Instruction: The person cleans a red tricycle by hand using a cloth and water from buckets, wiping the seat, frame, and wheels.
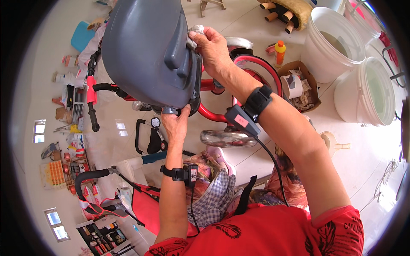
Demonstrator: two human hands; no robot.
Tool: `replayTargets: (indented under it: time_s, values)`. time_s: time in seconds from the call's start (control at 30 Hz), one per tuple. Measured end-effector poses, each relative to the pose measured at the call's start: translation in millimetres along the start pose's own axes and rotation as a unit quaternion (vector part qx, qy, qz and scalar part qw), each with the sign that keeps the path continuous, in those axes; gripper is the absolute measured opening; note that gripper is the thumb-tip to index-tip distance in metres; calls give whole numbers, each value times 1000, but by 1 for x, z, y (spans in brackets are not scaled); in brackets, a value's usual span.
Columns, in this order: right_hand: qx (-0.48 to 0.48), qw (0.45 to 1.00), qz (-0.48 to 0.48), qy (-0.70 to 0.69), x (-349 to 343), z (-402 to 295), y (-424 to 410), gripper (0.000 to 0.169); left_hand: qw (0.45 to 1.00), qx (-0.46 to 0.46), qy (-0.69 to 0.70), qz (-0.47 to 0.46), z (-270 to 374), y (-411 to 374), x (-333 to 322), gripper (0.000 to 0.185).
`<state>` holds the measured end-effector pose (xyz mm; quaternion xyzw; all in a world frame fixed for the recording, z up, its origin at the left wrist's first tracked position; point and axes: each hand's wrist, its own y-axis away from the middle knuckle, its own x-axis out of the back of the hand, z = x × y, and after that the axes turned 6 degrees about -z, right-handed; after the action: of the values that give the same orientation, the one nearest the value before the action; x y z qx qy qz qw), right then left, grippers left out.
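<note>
A large dark grey plastic child's seat (141,54) stands over the red frame (211,113) of a child's tricycle. My right hand (211,48) pinches a crumpled pale cloth (192,40) against the seat's right edge, near its moulded armrest. Lower down, my left hand (175,123) grips the seat's bottom edge around a grey knob (170,110); part of the fingers is hidden beneath it. A red-rimmed wheel (280,76) and two shiny mudguards (221,138) show beside the frame. To the left is the handlebar (91,89) with black grips and a red middle.
White buckets (320,57) holding liquid stand at the upper right, near a yellow bottle (279,54) and a cardboard box of crumpled paper (315,96). A red folding stroller (144,208) lies lower left. Tools and boxes (102,236) line the left side. A beige scoop (330,144) lies right.
</note>
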<state>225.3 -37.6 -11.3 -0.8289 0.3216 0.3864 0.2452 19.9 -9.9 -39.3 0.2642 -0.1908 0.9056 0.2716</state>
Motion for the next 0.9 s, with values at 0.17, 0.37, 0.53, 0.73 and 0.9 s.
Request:
replayTargets:
  time_s: [0.17,0.37,0.53,0.73,0.9]
  values:
    - [-33,999,32,-6,8,21,-12,23,999,38,0,-35,2,1,6,36]
    - [7,929,218,300,40,75,-26,12,1000,-13,-1,-26,10,-3,-6,30]
    - [9,881,134,454,29,70,9,23,1000,-5,3,-6,6,-2,-1,28]
    - [-70,881,27,467,10,87,117,28,999,31,35,-11,-14,-7,10,29]
    - [-174,887,51,425,34,73,84,16,998,61,14,-21,-11,-5,18,28]
